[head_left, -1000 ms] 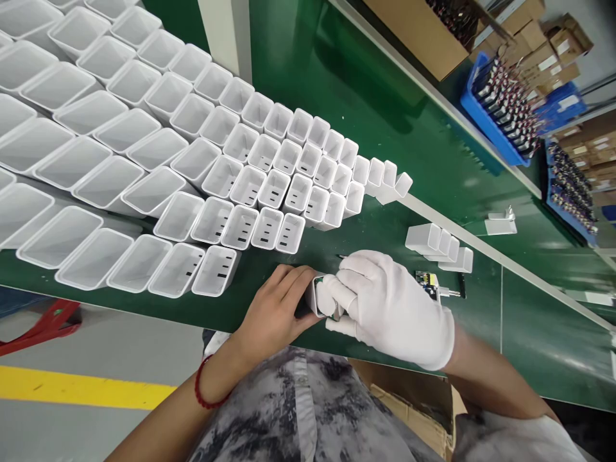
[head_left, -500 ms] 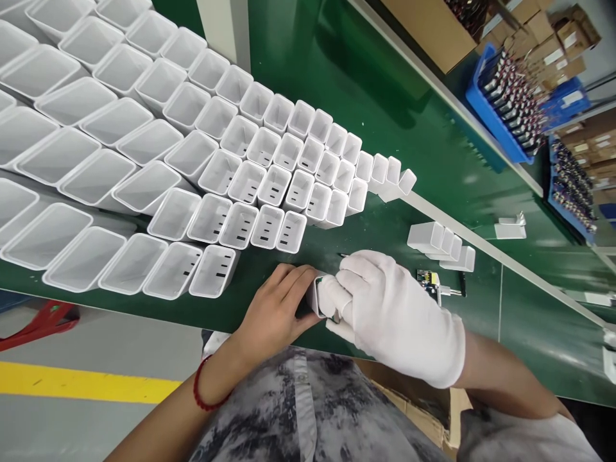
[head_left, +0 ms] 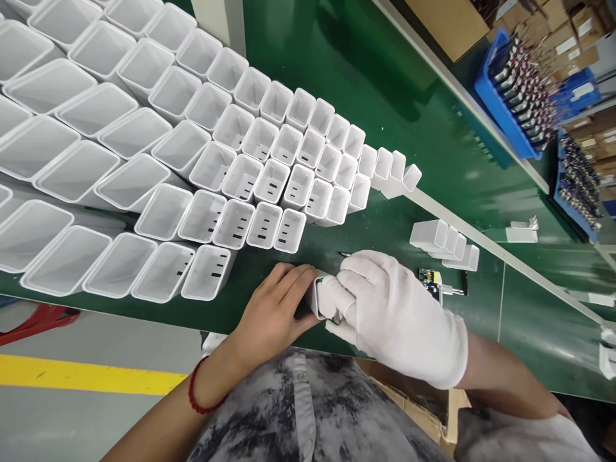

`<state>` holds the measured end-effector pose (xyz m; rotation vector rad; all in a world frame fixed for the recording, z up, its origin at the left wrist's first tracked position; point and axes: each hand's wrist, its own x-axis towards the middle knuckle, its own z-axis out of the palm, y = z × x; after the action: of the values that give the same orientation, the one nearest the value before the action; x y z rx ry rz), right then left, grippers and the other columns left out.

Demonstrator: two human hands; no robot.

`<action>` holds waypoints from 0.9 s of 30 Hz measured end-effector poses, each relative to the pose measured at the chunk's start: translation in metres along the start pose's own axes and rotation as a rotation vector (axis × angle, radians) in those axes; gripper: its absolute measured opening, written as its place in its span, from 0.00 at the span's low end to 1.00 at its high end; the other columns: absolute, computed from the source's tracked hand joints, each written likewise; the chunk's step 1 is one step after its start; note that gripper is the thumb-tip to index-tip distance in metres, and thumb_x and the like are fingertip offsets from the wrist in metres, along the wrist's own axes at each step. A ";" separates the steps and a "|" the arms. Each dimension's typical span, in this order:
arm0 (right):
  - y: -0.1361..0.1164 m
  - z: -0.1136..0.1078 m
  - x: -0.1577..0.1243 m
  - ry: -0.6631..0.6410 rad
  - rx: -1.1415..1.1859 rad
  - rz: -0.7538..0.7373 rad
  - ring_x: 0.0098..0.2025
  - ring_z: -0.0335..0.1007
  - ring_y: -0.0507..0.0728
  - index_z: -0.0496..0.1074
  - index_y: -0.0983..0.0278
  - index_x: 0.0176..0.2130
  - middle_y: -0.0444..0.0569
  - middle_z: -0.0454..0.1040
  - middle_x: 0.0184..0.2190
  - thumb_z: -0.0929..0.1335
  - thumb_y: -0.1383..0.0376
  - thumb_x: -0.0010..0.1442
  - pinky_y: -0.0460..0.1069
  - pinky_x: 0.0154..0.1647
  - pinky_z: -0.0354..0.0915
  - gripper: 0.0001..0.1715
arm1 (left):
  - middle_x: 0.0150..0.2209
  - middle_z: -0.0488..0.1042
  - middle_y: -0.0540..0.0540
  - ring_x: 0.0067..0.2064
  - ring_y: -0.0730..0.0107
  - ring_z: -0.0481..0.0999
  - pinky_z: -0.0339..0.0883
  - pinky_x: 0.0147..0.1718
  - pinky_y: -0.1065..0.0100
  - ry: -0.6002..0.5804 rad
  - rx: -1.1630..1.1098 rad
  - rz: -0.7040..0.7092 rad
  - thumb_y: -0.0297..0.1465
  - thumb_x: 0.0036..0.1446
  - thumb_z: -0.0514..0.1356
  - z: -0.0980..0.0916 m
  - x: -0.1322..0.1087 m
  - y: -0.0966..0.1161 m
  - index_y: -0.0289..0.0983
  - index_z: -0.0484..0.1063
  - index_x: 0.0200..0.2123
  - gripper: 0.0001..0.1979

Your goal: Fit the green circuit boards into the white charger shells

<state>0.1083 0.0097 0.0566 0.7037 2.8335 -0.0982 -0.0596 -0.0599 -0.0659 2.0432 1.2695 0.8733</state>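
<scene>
My left hand (head_left: 272, 305), bare and with a red bracelet at the wrist, is wrapped round a white plastic casing (head_left: 314, 296) near the bench's front edge. The casing's open end faces right. My right hand (head_left: 385, 301) wears a white glove; its bent fingers reach into that opening. A small green edge shows at the rim, but what the gloved fingers press or grip inside is hidden. A thin pointed tool tip (head_left: 344, 254) sticks out beyond the glove; whether it is held or lies on the bench I cannot tell.
Rows of open white casings (head_left: 206, 215) fill the left of the green bench. Right of my glove lie a circuit board (head_left: 430, 280) and several casings (head_left: 445, 239). Blue trays (head_left: 510, 96) of wired parts stand beyond, at the upper right. A cardboard box (head_left: 423, 417) sits below the bench.
The view has shifted slightly, so the rows of casings and the trays sit a little differently in the picture. Both hands keep nearly the same pose at the casing.
</scene>
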 end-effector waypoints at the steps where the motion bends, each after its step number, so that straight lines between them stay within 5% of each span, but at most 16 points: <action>1: 0.001 0.000 0.000 0.006 0.013 -0.001 0.32 0.57 0.58 0.65 0.63 0.30 0.47 0.64 0.26 0.65 0.65 0.61 0.54 0.33 0.51 0.08 | 0.52 0.74 0.38 0.49 0.53 0.70 0.72 0.47 0.55 0.000 0.002 0.002 0.34 0.57 0.66 0.000 0.000 0.000 0.35 0.60 0.58 0.29; 27: 0.006 -0.001 -0.003 0.049 0.040 -0.039 0.31 0.56 0.57 0.67 0.63 0.29 0.46 0.64 0.26 0.68 0.62 0.60 0.53 0.32 0.51 0.10 | 0.52 0.73 0.37 0.50 0.52 0.69 0.70 0.48 0.56 0.013 -0.029 0.007 0.35 0.57 0.66 0.000 0.001 -0.001 0.34 0.62 0.58 0.29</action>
<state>0.1131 0.0136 0.0577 0.6677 2.9003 -0.1457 -0.0597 -0.0589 -0.0666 2.0241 1.2503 0.9038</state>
